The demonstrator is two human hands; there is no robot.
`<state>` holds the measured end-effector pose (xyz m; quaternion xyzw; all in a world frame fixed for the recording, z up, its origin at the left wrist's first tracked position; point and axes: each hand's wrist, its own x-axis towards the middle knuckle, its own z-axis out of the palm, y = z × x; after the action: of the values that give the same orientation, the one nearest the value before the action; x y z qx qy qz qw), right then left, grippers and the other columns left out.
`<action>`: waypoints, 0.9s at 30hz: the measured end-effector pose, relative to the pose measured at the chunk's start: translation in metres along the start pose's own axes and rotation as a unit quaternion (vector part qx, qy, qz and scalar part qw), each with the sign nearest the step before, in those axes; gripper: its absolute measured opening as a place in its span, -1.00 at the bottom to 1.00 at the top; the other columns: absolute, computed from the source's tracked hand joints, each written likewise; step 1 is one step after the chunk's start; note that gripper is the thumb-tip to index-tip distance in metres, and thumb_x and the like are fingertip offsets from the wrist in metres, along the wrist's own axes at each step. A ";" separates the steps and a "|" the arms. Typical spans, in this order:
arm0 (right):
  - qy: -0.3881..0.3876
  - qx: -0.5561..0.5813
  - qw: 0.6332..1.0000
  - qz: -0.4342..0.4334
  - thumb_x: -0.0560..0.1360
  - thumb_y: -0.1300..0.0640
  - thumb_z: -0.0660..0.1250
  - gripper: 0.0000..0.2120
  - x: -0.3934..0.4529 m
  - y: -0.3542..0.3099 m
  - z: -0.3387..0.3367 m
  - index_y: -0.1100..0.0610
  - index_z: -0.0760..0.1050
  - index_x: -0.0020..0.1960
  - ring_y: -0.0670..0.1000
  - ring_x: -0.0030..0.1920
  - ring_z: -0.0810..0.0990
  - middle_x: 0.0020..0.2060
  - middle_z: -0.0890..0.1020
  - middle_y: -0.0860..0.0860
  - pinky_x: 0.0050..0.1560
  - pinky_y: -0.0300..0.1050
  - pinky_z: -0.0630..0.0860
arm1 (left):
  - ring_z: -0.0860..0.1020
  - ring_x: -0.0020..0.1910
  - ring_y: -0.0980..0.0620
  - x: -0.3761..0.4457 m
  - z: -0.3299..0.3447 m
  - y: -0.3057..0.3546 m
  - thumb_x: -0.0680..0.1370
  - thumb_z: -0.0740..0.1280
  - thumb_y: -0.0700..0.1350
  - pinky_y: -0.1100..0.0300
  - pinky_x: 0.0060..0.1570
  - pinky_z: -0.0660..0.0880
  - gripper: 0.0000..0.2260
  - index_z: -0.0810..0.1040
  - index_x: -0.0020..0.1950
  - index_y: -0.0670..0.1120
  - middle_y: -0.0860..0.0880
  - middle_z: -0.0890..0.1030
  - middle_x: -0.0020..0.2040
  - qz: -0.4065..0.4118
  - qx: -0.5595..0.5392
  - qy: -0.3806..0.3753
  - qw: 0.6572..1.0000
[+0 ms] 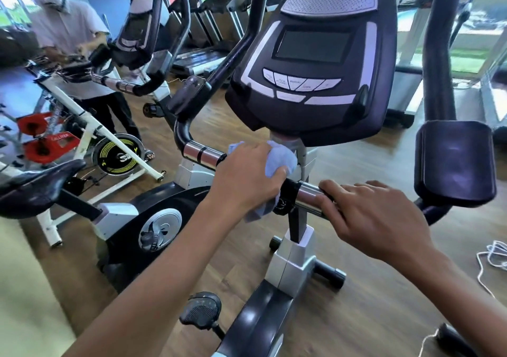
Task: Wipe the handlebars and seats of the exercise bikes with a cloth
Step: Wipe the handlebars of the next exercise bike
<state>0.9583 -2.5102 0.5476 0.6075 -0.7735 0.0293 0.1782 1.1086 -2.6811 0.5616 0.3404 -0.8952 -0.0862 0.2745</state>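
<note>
While the left hand (247,183) presses a bunched blue cloth (279,162) around the handlebar (203,155) below the console (310,65), the right hand (370,216), fingers curled, steadies its chrome grip (308,197); wiping rightward likely follows.

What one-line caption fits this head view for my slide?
Left hand grips a blue cloth on the bike's handlebar while the right hand holds the chrome grip.
</note>
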 end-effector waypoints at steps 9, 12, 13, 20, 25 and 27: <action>-0.010 0.001 1.000 0.004 0.67 -0.25 -0.18 -0.60 -0.003 -0.004 -0.010 -0.12 0.36 0.18 0.04 -0.13 0.66 -0.12 0.68 -0.14 -0.19 -0.08 0.15 | 0.57 -0.07 -0.15 0.004 0.038 0.001 0.50 0.29 0.13 -0.01 0.05 0.50 -0.67 0.63 0.01 -0.11 -0.06 0.64 -0.08 0.011 -0.009 0.114 0.993; -0.006 -0.008 1.000 0.004 0.67 -0.25 -0.20 -0.59 -0.003 -0.005 -0.010 -0.12 0.34 0.19 0.04 -0.11 0.67 -0.11 0.68 -0.14 -0.21 -0.06 0.15 | 0.53 -0.22 -0.12 0.015 0.038 -0.005 0.49 0.24 0.19 0.03 -0.13 0.49 -0.68 0.56 -0.18 -0.05 -0.01 0.59 -0.26 -0.056 -0.025 0.141 0.988; -0.001 -0.017 1.000 0.003 0.67 -0.25 -0.20 -0.60 -0.003 -0.005 -0.010 -0.12 0.34 0.18 0.04 -0.13 0.67 -0.13 0.67 -0.13 -0.22 -0.05 0.14 | 0.52 -0.24 -0.14 0.018 0.038 -0.003 0.48 0.23 0.19 0.02 -0.14 0.48 -0.67 0.56 -0.21 -0.05 -0.02 0.58 -0.29 -0.078 -0.021 0.143 0.986; 0.022 -0.027 0.999 0.008 0.69 -0.20 -0.07 -0.64 -0.004 -0.006 -0.006 -0.04 0.38 -0.03 0.12 -0.29 0.65 -0.28 0.66 -0.08 -0.32 -0.05 0.10 | 0.58 -0.08 -0.11 -0.021 0.056 0.022 0.51 0.36 0.02 -0.01 0.10 0.47 -0.78 0.65 -0.03 -0.13 -0.04 0.65 -0.12 0.077 -0.104 0.215 0.968; 0.010 0.040 0.999 -0.016 0.68 -0.18 -0.14 -0.59 -0.005 0.002 -0.004 -0.10 0.46 0.16 0.03 -0.03 0.65 -0.04 0.65 -0.15 -0.20 -0.10 0.29 | 0.54 -0.31 -0.15 0.013 0.037 -0.011 0.51 0.26 0.15 0.00 -0.26 0.54 -0.66 0.61 -0.20 -0.10 -0.04 0.59 -0.32 0.072 -0.054 0.183 0.979; 0.037 0.145 0.989 -0.015 0.67 -0.14 0.00 -0.65 -0.011 0.010 -0.017 -0.10 0.49 0.26 0.05 0.12 0.60 0.09 0.64 -0.14 -0.08 -0.04 0.48 | 0.51 -0.33 -0.12 0.014 0.033 -0.013 0.53 0.26 0.16 -0.03 -0.29 0.52 -0.64 0.61 -0.20 -0.10 -0.03 0.57 -0.34 0.003 -0.074 0.200 0.977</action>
<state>0.9551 -2.4925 0.5615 0.6368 -0.7449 0.1612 0.1168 1.0887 -2.7009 0.5353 0.3268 -0.8144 -0.0812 0.4726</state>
